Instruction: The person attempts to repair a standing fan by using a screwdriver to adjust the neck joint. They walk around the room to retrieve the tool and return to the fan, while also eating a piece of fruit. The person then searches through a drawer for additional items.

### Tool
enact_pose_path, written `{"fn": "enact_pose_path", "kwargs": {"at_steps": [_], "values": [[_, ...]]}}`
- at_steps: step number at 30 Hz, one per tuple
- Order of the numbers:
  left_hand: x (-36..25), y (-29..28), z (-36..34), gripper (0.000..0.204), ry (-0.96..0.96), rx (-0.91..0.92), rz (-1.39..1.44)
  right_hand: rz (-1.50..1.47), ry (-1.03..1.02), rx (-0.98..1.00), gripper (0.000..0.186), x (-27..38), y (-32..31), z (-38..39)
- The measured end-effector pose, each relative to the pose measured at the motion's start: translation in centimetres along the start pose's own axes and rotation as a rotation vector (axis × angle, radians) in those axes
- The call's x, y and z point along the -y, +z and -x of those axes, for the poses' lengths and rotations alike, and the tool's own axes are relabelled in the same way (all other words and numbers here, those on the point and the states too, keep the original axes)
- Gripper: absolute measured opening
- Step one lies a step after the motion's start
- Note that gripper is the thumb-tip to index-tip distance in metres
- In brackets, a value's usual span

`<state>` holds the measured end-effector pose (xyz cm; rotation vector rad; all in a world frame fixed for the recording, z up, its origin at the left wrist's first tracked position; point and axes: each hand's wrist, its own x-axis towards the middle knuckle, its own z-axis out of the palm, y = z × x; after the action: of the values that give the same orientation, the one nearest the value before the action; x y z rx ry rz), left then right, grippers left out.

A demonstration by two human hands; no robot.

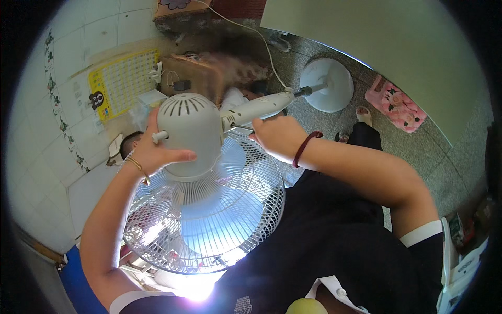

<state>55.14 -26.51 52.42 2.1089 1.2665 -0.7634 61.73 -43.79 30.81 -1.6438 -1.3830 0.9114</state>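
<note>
A white stand fan lies tilted across my front, its motor housing (191, 123) facing up and its wire cage (246, 230) with light blue blades (222, 220) turned down. My left hand (151, 157) grips the housing's side, thumb across it near a small white knob (160, 136). Closed round a screwdriver (241, 127), my right hand (285, 138) hides its handle. The thin metal shaft points left into the joint where the housing meets the white neck (259, 107). Whether the tip sits in a screw cannot be made out.
The fan's round white base (327, 86) is beyond the neck. A pale cord (266, 47) runs from the neck toward the top. A greenish tabletop (397, 47) fills the upper right, above a pink floral stool (396, 104). Another person's head (129, 144) shows behind my left wrist.
</note>
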Motion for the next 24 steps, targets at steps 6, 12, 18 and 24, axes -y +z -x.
{"fn": "enact_pose_path", "kwargs": {"at_steps": [6, 12, 18, 24], "values": [[0.1, -0.1, 0.1, 0.117, 0.104, 0.008, -0.123, -0.271, 0.163, 0.055, 0.049, -0.5, 2.2, -0.7], [0.2, -0.3, -0.2, 0.116, 0.118, 0.011, -0.128, -0.415, 0.283, 0.289, 0.05, -0.6, 1.4, -2.1], [0.7, -0.4, -0.1, 0.116, 0.16, -0.011, -0.147, -0.656, 0.353, 0.366, 0.047, -0.7, 1.7, -2.3], [-0.1, -0.6, -0.6, 0.117, 0.091, -0.005, -0.154, -0.961, 0.544, 0.603, 0.041, -0.8, -0.3, -3.2]]}}
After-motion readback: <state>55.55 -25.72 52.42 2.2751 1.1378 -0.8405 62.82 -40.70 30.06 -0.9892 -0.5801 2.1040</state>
